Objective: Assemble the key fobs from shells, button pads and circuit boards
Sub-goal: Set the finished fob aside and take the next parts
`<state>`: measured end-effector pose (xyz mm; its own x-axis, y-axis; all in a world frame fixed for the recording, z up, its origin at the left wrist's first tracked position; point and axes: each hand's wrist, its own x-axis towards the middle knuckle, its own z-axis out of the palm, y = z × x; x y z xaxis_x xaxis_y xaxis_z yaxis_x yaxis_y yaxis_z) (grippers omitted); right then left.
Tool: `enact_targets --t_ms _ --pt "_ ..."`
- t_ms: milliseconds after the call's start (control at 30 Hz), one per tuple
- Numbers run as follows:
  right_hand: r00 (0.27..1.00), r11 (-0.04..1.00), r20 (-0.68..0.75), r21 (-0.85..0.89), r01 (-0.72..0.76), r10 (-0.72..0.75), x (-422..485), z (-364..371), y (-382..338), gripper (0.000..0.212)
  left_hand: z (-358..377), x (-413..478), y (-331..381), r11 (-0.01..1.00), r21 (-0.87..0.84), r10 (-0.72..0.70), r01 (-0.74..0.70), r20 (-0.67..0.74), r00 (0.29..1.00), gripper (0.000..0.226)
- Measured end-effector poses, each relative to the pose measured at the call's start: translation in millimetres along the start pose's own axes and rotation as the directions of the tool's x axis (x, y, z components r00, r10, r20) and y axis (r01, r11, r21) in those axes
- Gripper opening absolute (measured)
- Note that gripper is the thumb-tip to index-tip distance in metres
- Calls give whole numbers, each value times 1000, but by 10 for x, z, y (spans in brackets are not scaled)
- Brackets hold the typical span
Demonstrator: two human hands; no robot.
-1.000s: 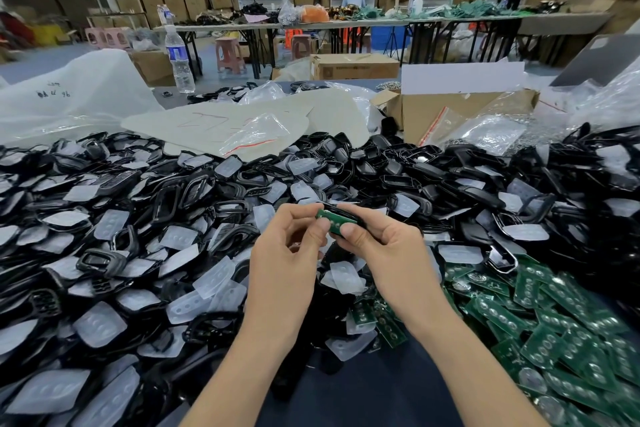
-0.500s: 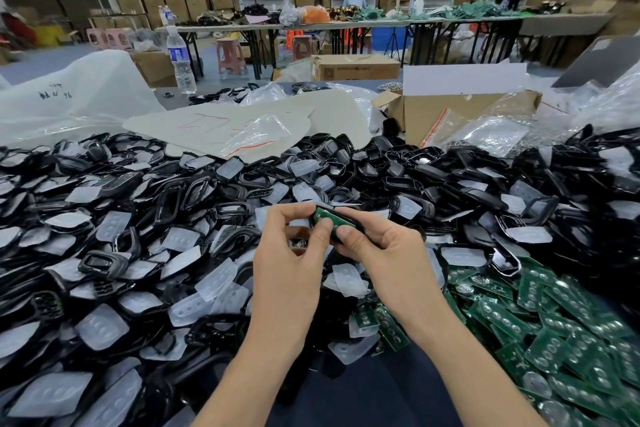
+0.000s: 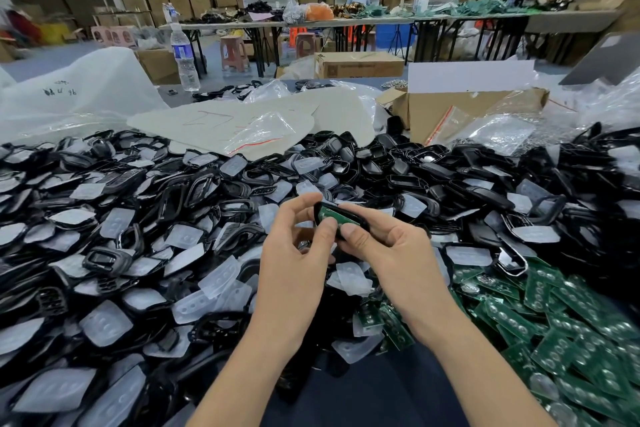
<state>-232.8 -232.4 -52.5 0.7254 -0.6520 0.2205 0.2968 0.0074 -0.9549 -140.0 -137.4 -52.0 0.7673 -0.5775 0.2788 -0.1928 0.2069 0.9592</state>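
Both hands meet over the middle of the table around one black key fob shell (image 3: 341,218) with a green circuit board (image 3: 329,212) lying in it. My right hand (image 3: 391,253) grips the shell from the right, its thumb on the near edge. My left hand (image 3: 294,253) pinches the shell's left end, thumb pressing on the board. Black shells (image 3: 180,204) and translucent button pads (image 3: 104,322) are heaped to the left and behind. A heap of green circuit boards (image 3: 554,315) lies at the right.
A flat pale board with a plastic bag (image 3: 263,128) lies behind the pile. An open cardboard box (image 3: 460,111) and clear bags stand at the back right, a water bottle (image 3: 185,55) at the back left. People work at far tables.
The shell with the board has been turned slightly and held a little lower left; my left thumb has shifted onto the board. Both hands stay on the piece.
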Motion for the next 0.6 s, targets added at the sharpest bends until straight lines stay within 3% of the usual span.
enact_targets --t_ms 600 --pt "998 995 -59 96 -19 24 10 39 12 18 0 -4 28 997 -79 2 1 37 999 23"
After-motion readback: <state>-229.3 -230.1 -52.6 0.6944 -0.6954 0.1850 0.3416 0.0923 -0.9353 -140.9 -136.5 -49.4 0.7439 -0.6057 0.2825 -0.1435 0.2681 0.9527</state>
